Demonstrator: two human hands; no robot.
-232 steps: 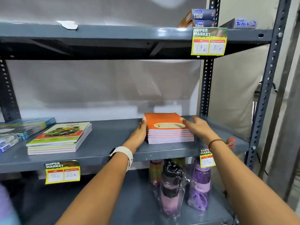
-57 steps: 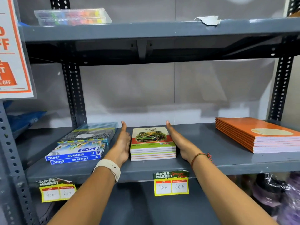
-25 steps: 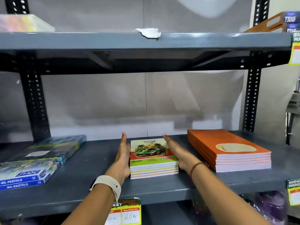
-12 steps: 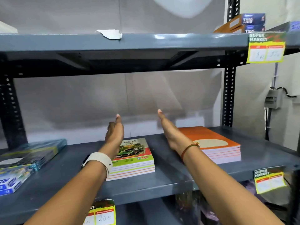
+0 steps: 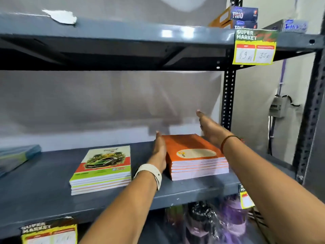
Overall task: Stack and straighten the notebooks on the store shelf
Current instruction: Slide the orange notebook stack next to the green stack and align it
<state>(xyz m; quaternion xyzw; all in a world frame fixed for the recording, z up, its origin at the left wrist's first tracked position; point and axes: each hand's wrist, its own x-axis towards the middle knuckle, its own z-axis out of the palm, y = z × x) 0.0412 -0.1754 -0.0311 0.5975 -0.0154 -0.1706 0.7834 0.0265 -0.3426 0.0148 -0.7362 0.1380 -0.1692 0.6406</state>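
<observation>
Both arms reach into the middle shelf (image 5: 44, 187) of the grey metal rack. The orange notebook stack (image 5: 195, 155) lies on the right part of that shelf, its long edges running back toward the wall, and the hands stand on either side of it. The left hand (image 5: 159, 153) is flat and on edge, fingers straight and together, pressed along the stack's left side — it grasps nothing, it only bears against the spines. A pale watch strap (image 5: 151, 174) circles that wrist. The right hand (image 5: 209, 128) is likewise open and flat, fingers pointing toward the back wall, but it hovers above the stack's far right corner and holds nothing; whether it touches the cover I cannot tell. A thin thread band (image 5: 227, 140) sits on its wrist.

To the left, near but apart from the orange pile, rests the car-cover notebook stack (image 5: 103, 170) — squared up, slightly angled. A yellow price tag (image 5: 254, 47) hangs from the upper shelf.
</observation>
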